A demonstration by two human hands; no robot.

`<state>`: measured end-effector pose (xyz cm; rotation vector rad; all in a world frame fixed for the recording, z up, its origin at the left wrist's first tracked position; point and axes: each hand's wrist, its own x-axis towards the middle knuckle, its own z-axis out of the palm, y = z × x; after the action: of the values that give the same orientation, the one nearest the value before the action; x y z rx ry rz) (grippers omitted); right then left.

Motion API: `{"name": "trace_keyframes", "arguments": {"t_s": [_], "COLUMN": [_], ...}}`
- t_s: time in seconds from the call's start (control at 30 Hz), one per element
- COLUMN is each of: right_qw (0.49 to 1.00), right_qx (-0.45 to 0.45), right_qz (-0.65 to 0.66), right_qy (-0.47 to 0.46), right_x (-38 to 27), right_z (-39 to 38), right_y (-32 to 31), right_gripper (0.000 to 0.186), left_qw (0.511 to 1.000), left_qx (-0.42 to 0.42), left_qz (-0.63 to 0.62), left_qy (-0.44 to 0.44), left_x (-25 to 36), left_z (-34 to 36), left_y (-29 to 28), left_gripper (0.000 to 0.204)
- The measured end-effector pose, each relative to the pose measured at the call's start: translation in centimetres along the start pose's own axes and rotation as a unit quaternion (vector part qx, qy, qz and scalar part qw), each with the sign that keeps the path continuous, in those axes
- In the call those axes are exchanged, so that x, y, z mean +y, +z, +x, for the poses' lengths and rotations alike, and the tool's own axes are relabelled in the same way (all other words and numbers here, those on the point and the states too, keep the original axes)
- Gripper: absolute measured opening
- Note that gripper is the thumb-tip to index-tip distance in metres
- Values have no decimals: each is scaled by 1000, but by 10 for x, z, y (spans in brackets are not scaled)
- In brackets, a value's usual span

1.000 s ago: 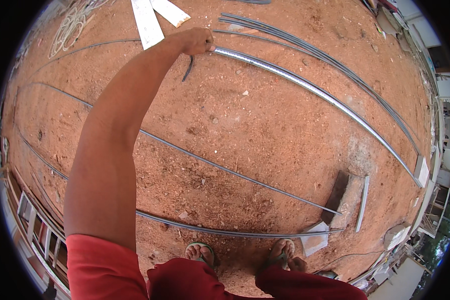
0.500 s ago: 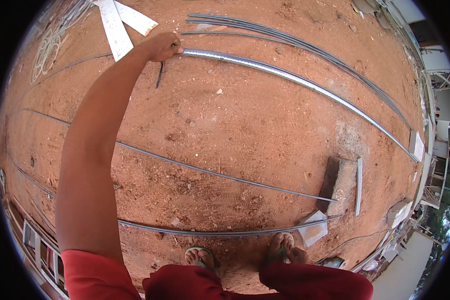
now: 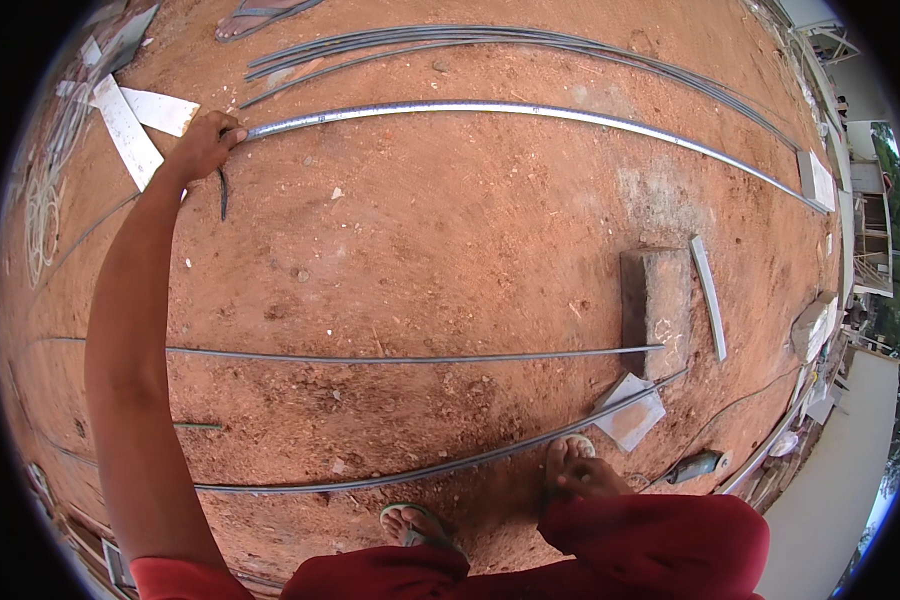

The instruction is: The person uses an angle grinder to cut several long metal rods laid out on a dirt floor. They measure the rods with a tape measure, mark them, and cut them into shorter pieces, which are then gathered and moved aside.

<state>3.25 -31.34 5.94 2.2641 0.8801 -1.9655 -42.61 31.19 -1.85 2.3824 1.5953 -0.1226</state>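
Note:
My left hand (image 3: 210,140) is closed on the left end of a long silver strip with markings (image 3: 440,106), like a measuring tape, lying across the red dirt. A short black strip (image 3: 223,200) is just below that hand, and crossed white boards (image 3: 125,130) lie to its left. My right hand (image 3: 595,477) is low beside my right foot, fingers bent and blurred; I cannot see whether anything is in it. Near it are a pale tile (image 3: 630,415) and thin dark rods (image 3: 450,463). Another rod (image 3: 420,356) reaches a concrete block (image 3: 642,295).
Another person's sandalled foot (image 3: 255,22) is at the top. Several grey rods (image 3: 570,48) lie beyond the marked strip. A coiled pale cord (image 3: 42,225) is left. A pale bar (image 3: 708,300), a grey tool (image 3: 695,467) and building debris (image 3: 810,325) are right.
My left hand has moved left and lower in the picture, still gripping the strip's end. The view has turned, and another person's foot has appeared at the top.

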Motion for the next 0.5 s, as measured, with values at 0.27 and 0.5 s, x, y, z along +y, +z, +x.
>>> {"name": "trace_keyframes", "arguments": {"t_s": [0.27, 0.5], "right_qw": [983, 989], "right_qx": [-172, -134], "right_qz": [-50, -57], "right_qy": [-31, -23], "right_x": [7, 6], "right_z": [15, 16], "right_y": [-5, -3], "right_gripper": [54, 53], "left_qw": [999, 996], "left_qx": [-8, -56], "left_qz": [38, 59], "left_qy": [-5, -28], "left_x": [2, 6], "left_z": [12, 23], "left_y": [-3, -9], "left_gripper": [40, 37]}}
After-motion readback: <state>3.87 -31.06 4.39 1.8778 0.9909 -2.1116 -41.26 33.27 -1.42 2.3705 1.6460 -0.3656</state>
